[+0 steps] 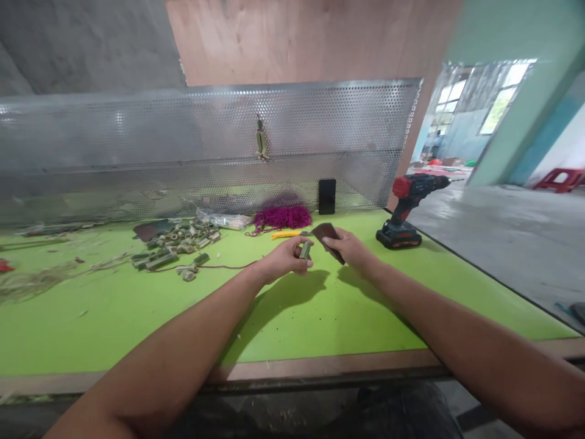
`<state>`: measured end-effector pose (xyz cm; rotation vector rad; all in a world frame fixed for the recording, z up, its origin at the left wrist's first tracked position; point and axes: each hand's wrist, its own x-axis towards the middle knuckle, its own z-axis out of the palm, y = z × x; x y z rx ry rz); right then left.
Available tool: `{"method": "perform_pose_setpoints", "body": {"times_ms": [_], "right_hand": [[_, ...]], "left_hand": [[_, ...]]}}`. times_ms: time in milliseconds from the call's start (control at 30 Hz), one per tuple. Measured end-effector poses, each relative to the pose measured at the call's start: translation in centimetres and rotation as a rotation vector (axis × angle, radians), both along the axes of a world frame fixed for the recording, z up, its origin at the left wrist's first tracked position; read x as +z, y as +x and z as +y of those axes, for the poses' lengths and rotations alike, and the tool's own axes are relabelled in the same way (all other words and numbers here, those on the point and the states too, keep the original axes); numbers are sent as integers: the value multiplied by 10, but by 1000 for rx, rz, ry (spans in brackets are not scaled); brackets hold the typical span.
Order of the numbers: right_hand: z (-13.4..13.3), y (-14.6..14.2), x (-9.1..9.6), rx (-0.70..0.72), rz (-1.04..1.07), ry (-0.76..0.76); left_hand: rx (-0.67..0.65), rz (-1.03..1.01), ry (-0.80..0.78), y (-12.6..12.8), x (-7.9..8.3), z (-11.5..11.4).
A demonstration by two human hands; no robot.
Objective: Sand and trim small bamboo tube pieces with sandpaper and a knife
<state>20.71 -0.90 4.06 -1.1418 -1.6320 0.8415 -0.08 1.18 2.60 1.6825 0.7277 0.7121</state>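
Above the middle of the green table, my left hand (287, 258) is closed around a short green bamboo piece (306, 250), its end showing between thumb and fingers. Just to the right, my right hand (346, 245) pinches a dark brown sheet of sandpaper (327, 235), slightly curved. A small gap separates the sandpaper from the bamboo piece. Behind the hands lies a yellow utility knife (287, 234), its tip end close to the sandpaper.
Several cut bamboo pieces (178, 244) lie heaped on the left of the green table (137, 329). Purple string (283, 217), a plastic packet (228, 221) and a black phone (326, 196) sit along the perforated metal panel (219, 134). A cordless drill (402, 210) stands at the right.
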Motion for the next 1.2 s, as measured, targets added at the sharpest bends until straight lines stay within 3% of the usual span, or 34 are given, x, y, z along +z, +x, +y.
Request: {"method": "perform_pose_setpoints", "body": {"times_ms": [100,267,567,767,900,1067,1200], "right_hand": [[-1,-5,-15,32,-55,36],[-10,-12,-23,14,-149,88],[-3,-6,-23,-83,-312,179],[-7,-3,-21,-145,-461,206],[-10,-5,-22,-48,-503,232],[-9,-7,-22,-50,-380,206],[-7,-5,-20,-67,-298,185]], "left_hand": [[19,6,19,2,0,-2],[64,-3,67,5,3,-6],[31,22,32,10,1,-9],[80,48,35,14,0,-13],[118,79,77,15,0,-9],[158,39,71,10,2,-3],[81,33,55,9,2,-5]]}}
